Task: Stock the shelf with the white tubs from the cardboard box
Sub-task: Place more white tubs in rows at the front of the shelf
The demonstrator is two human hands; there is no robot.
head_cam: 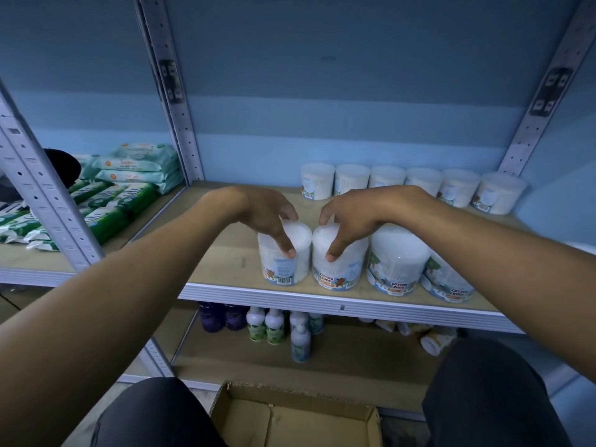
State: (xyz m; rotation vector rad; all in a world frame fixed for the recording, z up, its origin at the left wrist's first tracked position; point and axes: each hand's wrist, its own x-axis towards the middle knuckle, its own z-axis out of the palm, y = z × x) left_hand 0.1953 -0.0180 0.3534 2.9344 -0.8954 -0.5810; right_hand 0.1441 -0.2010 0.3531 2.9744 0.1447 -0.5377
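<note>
Two tubs, upright, touching, at shelf front edge: left hand clasps left tub, right hand clasps right tub; box below.

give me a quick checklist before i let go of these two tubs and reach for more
1. Left tub resting on the shelf: ok, its base is on the board, upright.
2. Right tub seated: ok, upright beside the left one, sides touching.
3. Left hand and right hand grip: each is on its tub's lid from above, fingers down the side.
4. Labels forward: not ok for the left tub, barcode faces out; the right shows "cotton buds".
5. Front row in line: ok, level with the two tubs to the right.
6. Stock left in the box: cannot tell, only a bare part of it shows.
</note>
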